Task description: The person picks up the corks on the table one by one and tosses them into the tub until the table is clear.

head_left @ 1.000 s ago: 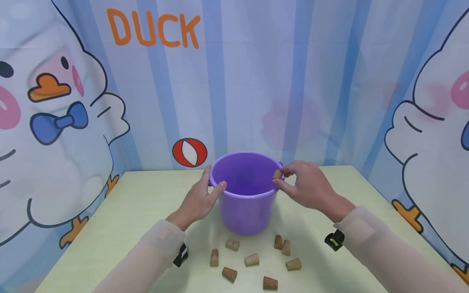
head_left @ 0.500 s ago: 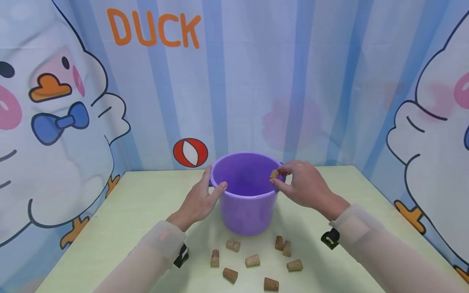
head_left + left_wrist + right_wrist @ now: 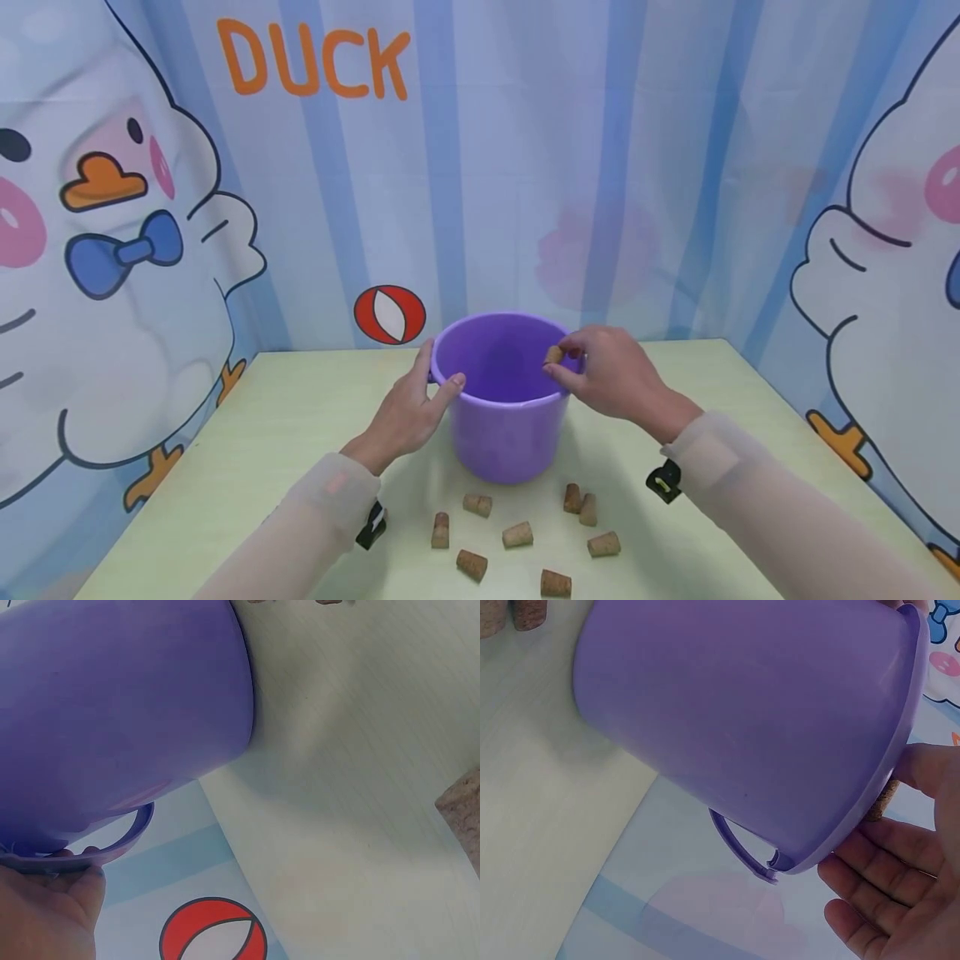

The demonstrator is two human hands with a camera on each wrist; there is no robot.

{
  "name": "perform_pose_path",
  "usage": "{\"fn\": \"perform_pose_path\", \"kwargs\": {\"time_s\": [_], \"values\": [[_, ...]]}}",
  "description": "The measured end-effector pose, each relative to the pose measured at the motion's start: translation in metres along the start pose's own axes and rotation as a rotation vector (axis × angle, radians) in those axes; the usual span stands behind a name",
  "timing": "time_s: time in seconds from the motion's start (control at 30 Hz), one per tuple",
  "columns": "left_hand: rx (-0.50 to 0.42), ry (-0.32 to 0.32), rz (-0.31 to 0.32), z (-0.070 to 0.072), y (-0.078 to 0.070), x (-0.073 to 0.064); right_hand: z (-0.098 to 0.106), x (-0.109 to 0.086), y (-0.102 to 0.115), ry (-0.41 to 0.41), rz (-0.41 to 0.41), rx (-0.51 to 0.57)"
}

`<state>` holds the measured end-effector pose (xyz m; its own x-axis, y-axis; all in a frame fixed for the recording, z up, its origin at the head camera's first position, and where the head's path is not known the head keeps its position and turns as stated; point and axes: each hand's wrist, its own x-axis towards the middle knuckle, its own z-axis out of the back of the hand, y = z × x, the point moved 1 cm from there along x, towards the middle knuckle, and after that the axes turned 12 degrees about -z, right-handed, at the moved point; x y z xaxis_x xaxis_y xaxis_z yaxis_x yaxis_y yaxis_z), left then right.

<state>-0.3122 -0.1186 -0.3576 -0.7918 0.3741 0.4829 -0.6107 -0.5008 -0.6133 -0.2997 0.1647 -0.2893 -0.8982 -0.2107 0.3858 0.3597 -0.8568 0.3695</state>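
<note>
A purple bucket (image 3: 507,442) stands upright on the table, its mouth facing up. My left hand (image 3: 405,412) grips the bucket's left rim, thumb over the edge; in the left wrist view its fingers are by the bucket's handle (image 3: 135,832). Between thumb and fingers, my right hand (image 3: 611,371) pinches a cork (image 3: 553,356) over the right side of the bucket's mouth. The right wrist view shows that hand beside the rim, the cork partly hidden behind it. Several more corks (image 3: 517,535) lie scattered on the table in front of the bucket.
The pale yellow-green table (image 3: 300,408) ends at a curtain (image 3: 510,167) with blue stripes and printed ducks right behind the bucket. One cork (image 3: 556,583) lies close to the bottom of the head view. Two corks (image 3: 572,498) sit side by side near the bucket's base.
My right hand has moved a little to the left, carrying the cork from the bucket's right rim to over its mouth. The left hand stays on the rim.
</note>
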Motion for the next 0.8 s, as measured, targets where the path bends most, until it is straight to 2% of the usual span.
{"fn": "perform_pose_path", "kwargs": {"time_s": [0.47,0.8], "values": [[-0.002,-0.007,-0.005,-0.0003,-0.0008,0.0028,-0.0048,0.0063,0.0007,0.001,0.008,-0.058],[0.004,-0.006,0.012,-0.0009,0.0006,0.0039,-0.0060,0.0089,-0.0007,0.013,-0.025,-0.080]]}}
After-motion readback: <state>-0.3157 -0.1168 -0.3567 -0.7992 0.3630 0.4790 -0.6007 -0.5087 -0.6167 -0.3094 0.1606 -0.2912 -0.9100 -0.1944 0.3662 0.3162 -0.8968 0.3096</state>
